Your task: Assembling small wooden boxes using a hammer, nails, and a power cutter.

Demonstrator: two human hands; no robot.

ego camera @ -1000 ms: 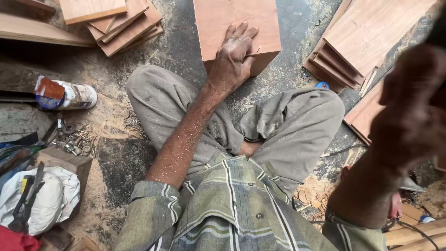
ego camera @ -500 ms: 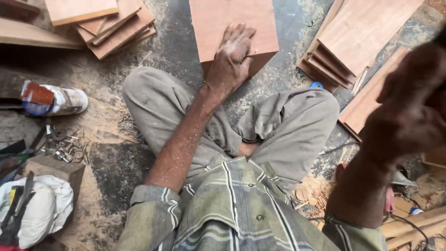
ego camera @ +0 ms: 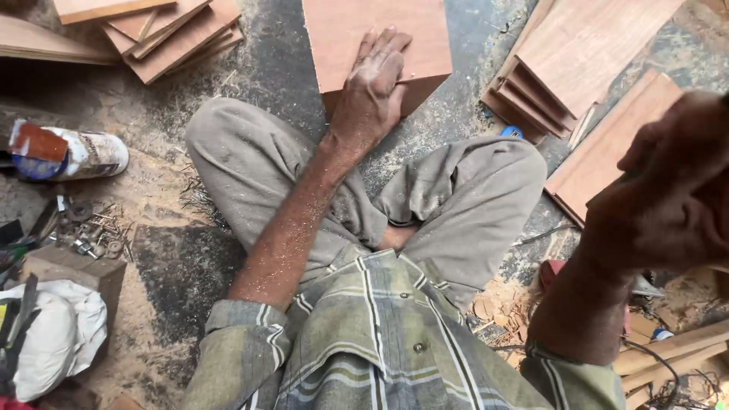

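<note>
Seated on the floor, I kept one palm flat on a board.

At far left lay a white sack point(ego camera: 53, 342), a tube point(ego camera: 64, 154) on its side and loose hardware point(ego camera: 87, 228) in sawdust; stacked offcuts point(ego camera: 163, 34) sat above them. My left hand point(ego camera: 373, 85) lay open, fingers spread, flat on the near edge of the board point(ego camera: 357, 30) ahead of my crossed legs. More boards point(ego camera: 577, 61) were stacked right of it. My right hand point(ego camera: 668, 190) was raised near the camera, blurred; I could not tell its state.
</note>
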